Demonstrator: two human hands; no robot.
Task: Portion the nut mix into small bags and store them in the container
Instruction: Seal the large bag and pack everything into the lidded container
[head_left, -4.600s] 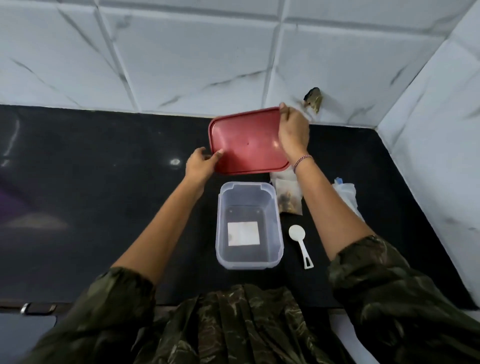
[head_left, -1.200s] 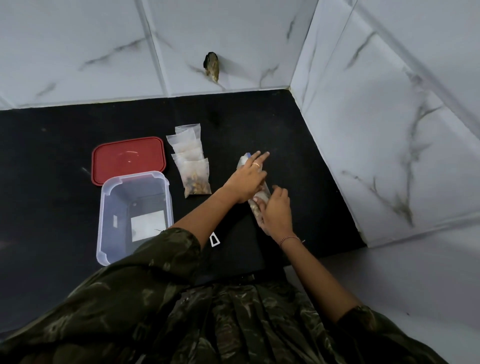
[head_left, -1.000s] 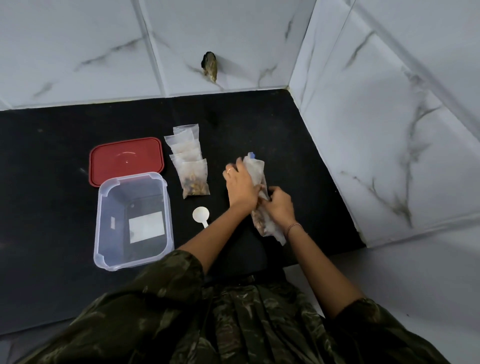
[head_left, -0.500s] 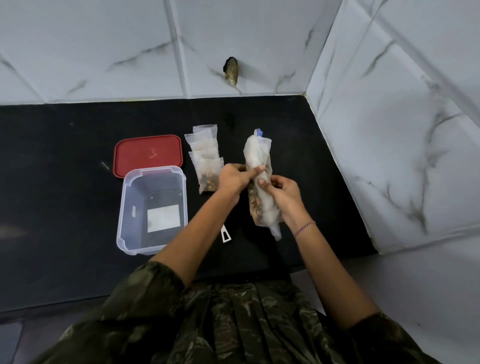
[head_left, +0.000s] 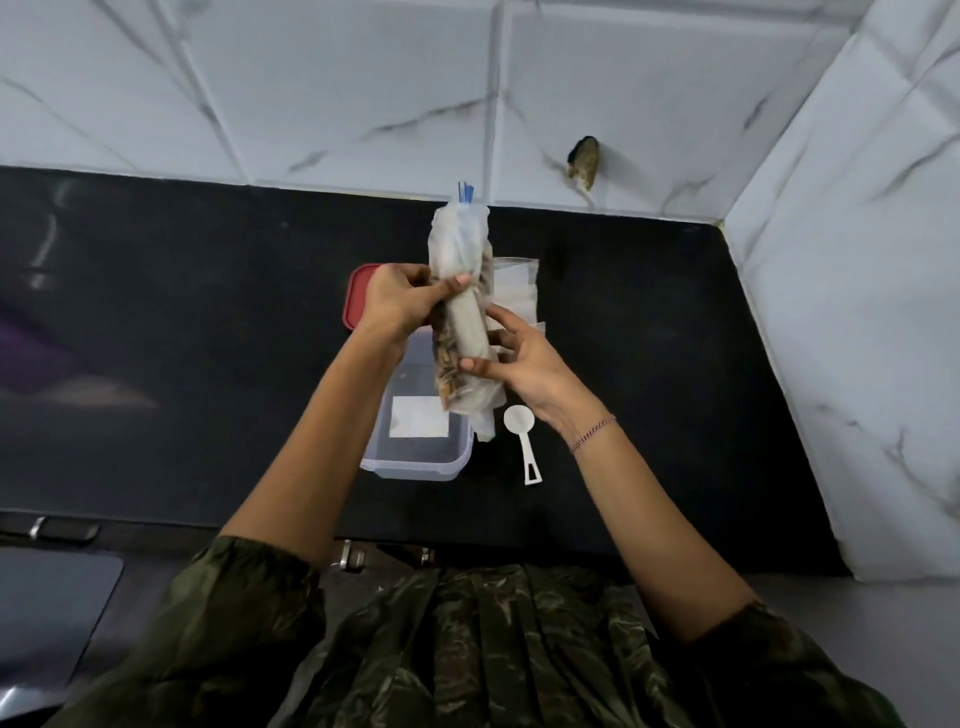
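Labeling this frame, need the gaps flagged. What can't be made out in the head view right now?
- Red lid: mostly behind the left hand; only its left edge shows.
- Small bags: partly behind the nut mix bag and right hand; count unclear.
- Clear container: far end covered by the left forearm and the bag.
- Blue closure atop the bag: too small to tell if sealed.

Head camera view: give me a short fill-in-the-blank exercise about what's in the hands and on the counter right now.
1. The left hand and the right hand both grip the rolled bag of ____ mix.
2. The white scoop lies on the black counter, to the ____ of the clear container.
3. The lid lying beyond the container is ____.

Missing words: nut; right; red.
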